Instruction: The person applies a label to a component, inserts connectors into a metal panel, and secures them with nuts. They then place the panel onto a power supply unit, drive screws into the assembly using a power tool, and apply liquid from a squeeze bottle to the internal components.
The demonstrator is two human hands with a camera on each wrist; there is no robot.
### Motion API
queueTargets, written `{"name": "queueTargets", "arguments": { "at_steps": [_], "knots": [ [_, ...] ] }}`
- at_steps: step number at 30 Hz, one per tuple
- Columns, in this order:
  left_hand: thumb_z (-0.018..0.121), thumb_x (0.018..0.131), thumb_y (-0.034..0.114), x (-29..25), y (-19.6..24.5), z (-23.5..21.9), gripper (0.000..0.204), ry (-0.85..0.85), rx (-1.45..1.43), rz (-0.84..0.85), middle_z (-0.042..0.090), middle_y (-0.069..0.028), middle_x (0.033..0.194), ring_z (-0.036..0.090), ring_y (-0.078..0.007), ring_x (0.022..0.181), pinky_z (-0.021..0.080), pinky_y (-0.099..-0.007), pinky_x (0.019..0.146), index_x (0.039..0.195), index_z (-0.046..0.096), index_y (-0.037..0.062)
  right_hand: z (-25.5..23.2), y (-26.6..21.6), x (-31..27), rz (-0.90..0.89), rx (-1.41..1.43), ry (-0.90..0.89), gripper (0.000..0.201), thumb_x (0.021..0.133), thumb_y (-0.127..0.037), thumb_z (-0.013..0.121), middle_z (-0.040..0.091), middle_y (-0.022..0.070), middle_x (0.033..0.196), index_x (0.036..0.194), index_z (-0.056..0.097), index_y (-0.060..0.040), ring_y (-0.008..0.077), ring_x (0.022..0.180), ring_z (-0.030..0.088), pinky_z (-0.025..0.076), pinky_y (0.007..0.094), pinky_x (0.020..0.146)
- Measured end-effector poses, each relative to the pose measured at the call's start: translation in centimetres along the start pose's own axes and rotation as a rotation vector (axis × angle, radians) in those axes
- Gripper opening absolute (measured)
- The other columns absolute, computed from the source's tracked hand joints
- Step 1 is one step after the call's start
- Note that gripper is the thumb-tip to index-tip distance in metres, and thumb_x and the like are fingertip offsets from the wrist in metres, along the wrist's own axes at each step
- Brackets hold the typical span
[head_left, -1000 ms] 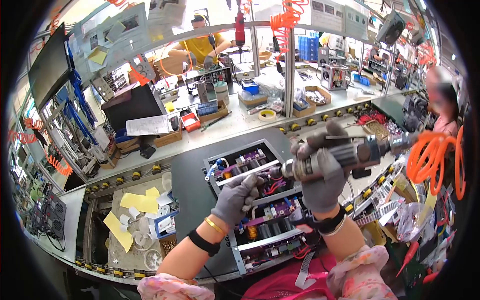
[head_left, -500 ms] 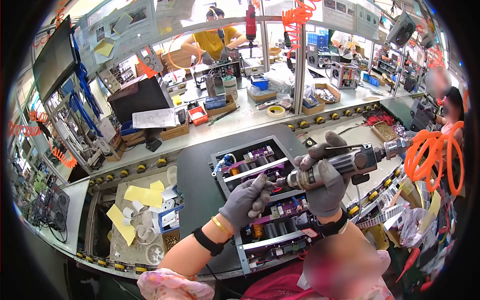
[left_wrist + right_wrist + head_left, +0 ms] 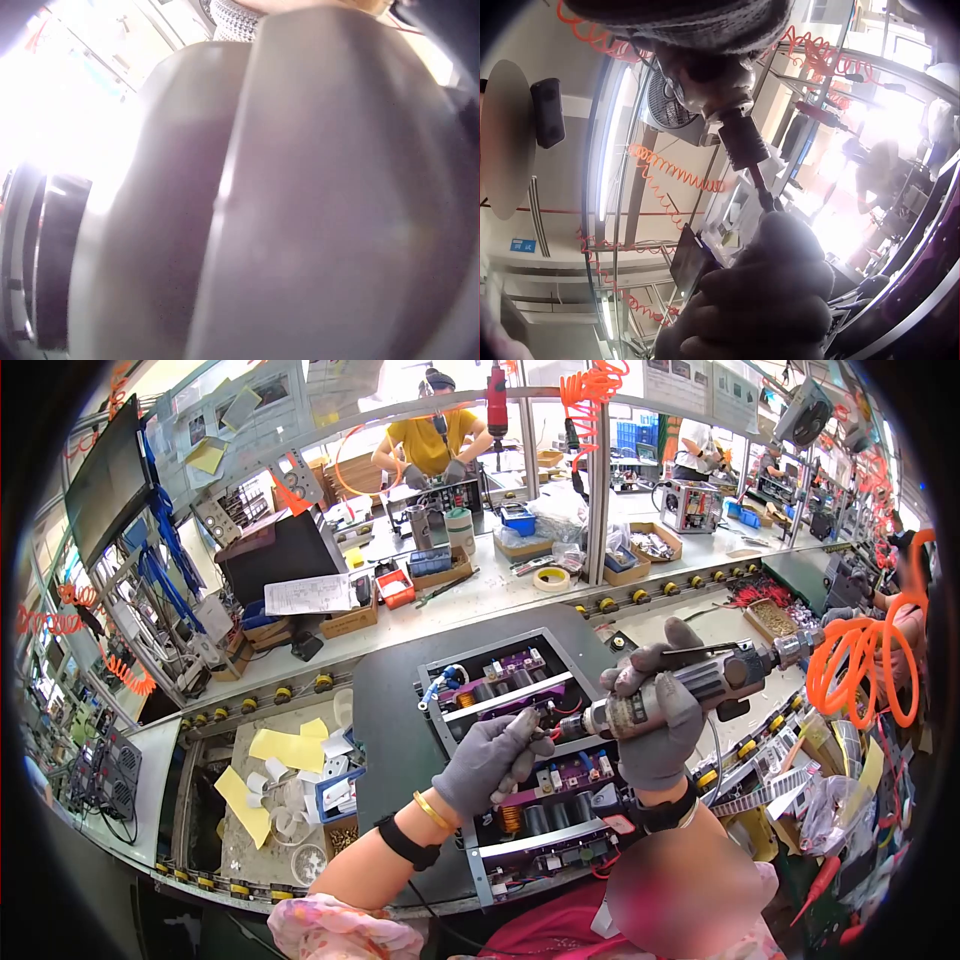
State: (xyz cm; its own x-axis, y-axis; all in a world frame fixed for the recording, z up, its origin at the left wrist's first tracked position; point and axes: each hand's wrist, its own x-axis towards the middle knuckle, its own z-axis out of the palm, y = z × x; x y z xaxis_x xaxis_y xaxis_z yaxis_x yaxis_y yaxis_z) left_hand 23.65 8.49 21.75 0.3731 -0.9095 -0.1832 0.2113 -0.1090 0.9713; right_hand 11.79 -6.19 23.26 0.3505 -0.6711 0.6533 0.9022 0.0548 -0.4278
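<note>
In the head view, my gloved right hand [image 3: 660, 735] grips a pneumatic screwdriver [image 3: 735, 675] by its body, its nose aimed left. My gloved left hand [image 3: 485, 765] meets the bit with fingers curled and fingertips pinched together. From the right wrist view, the bit [image 3: 760, 180] runs down from the dark chuck [image 3: 742, 140] to the left fingertips; I cannot tell what small part they pinch there. Beneath both hands lie open metal frames [image 3: 515, 847] holding purple circuit boards [image 3: 562, 775], black cylinders and wires. Grey glove fabric [image 3: 315, 187] fills the left wrist view.
A dark mat [image 3: 385, 710] lies under the frames. To its left are yellow paper sheets [image 3: 288, 750] and a blue bin [image 3: 340, 792]. An orange coiled hose [image 3: 865, 670] hangs at the right. Across the roller track [image 3: 608, 604], another person [image 3: 433, 445] works at a bench.
The head view has shifted slightly, moving the scene right and down. Over the last half second the screwdriver and my right hand have moved slightly right, while the left fingers stay at the bit.
</note>
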Motion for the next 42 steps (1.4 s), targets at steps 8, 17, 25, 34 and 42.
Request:
{"name": "queueTargets", "arguments": {
  "at_steps": [8, 17, 25, 34, 42],
  "knots": [
    [0.068, 0.088, 0.027, -2.6, 1.5, -4.9, 0.039, -0.231, 0.920, 0.392, 0.062, -0.0022, 0.088, 0.051, -0.0084, 0.070, 0.045, -0.0243, 0.065, 0.120, 0.061, 0.0070, -0.7, -2.0, 0.7, -0.062, 0.061, -0.001, 0.051, 0.085, -0.015, 0.056, 0.062, 0.0093, 0.099, 0.133, 0.043, -0.0045, 0.0163, 0.076, 0.061, 0.052, 0.0430, 0.077],
    [0.069, 0.085, 0.035, 0.7, 2.3, -6.9, 0.050, -0.867, 0.734, -0.085, 0.059, -0.0092, 0.108, 0.054, -0.0173, 0.097, 0.044, -0.0292, 0.084, 0.126, 0.059, 0.0082, 0.1, -2.9, 0.3, -0.122, -0.005, -0.091, 0.053, 0.084, -0.008, 0.055, 0.061, 0.0120, 0.099, 0.135, 0.041, -0.0031, 0.0191, 0.078, 0.063, 0.053, 0.0438, 0.082],
    [0.071, 0.081, 0.025, 2.2, -0.7, -4.8, 0.023, -0.456, 1.067, 0.366, 0.060, -0.0081, 0.084, 0.058, -0.0244, 0.077, 0.048, -0.0358, 0.071, 0.093, 0.070, 0.0062, 0.8, -3.3, 0.2, -0.068, -0.066, -0.126, 0.053, 0.084, -0.003, 0.051, 0.061, 0.0124, 0.099, 0.135, 0.039, 0.0001, 0.0191, 0.080, 0.063, 0.054, 0.0420, 0.084],
    [0.069, 0.080, 0.028, 3.6, -2.2, -2.5, 0.023, -0.258, 1.194, 0.361, 0.059, -0.0101, 0.084, 0.060, -0.0292, 0.078, 0.048, -0.0390, 0.070, 0.084, 0.070, 0.0059, 0.4, -2.3, -0.1, 0.337, -0.286, -0.026, 0.050, 0.075, 0.005, 0.059, 0.063, 0.0091, 0.091, 0.124, 0.049, 0.0016, 0.0162, 0.075, 0.064, 0.054, 0.0309, 0.068],
    [0.069, 0.079, 0.029, 3.1, -3.3, -2.0, 0.021, -0.135, 1.200, 0.445, 0.056, -0.0089, 0.080, 0.060, -0.0300, 0.074, 0.048, -0.0400, 0.064, 0.084, 0.070, 0.0085, 0.6, -1.2, 0.1, 0.427, -0.404, -0.069, 0.050, 0.074, 0.008, 0.063, 0.064, 0.0073, 0.090, 0.122, 0.052, 0.0003, 0.0133, 0.075, 0.064, 0.053, 0.0257, 0.064]
  ]
}}
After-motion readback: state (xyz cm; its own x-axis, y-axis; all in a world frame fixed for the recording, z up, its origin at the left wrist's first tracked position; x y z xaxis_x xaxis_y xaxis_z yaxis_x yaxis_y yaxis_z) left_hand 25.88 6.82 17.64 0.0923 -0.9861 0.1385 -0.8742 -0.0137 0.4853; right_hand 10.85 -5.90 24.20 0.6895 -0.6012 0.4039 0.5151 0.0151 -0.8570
